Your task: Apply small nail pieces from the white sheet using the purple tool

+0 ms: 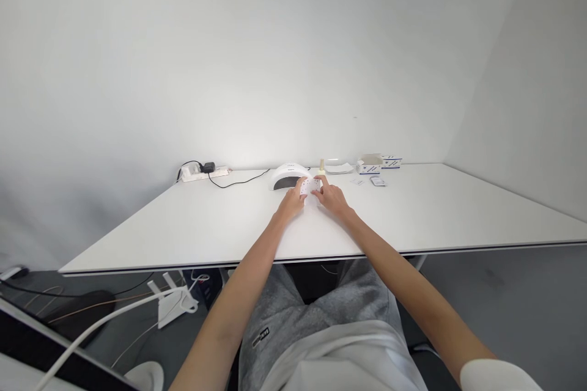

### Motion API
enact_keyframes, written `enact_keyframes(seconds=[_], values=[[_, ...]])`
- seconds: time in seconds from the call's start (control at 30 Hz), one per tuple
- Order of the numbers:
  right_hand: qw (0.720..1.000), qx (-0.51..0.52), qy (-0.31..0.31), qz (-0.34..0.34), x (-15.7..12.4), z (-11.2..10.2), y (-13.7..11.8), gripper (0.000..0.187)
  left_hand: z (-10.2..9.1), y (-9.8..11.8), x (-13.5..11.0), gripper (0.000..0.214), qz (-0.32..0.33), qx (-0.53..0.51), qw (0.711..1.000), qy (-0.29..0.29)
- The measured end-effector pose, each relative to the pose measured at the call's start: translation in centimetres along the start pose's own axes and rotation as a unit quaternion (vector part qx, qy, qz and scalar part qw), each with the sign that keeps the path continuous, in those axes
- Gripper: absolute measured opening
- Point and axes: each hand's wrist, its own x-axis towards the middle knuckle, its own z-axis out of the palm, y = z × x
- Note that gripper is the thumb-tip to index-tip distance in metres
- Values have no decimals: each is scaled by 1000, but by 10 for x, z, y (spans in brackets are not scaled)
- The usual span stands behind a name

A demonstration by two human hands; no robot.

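Both arms reached across the white counter (206,232). The left hand (292,198) and right hand (331,195) met on a small white card (310,186), each pinching one end; its dotted face was too small to read with certainty. The card sat just in front of the domed white lamp (288,175), near the counter's far edge by the wall. A small bottle (321,165), a shallow dish (339,167) and small boxes (378,164) stood to the right of the lamp, a power strip (202,172) to its left. Bare surface lay on both sides of the hands and toward the near edge.
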Motion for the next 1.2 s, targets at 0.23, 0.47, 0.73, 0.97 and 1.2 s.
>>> enact_keyframes(seconds=[0.23,0.47,0.73,0.97,1.2], values=[[999,33,12,6,0,1,1,35,3,-3,1,54,-12,-74,997,33],[999,53,9,8,2,9,9,34,5,-5,1,57,-10,-71,997,28],[958,282,19,51,1,4,8,46,7,-10,8,61,-14,-187,981,57],[875,467,-7,126,8,-1,12,39,-6,-12,12,80,-151,-330,931,-29],[801,578,-80,135,6,-19,9,39,-15,-14,15,78,-217,-447,865,-72]])
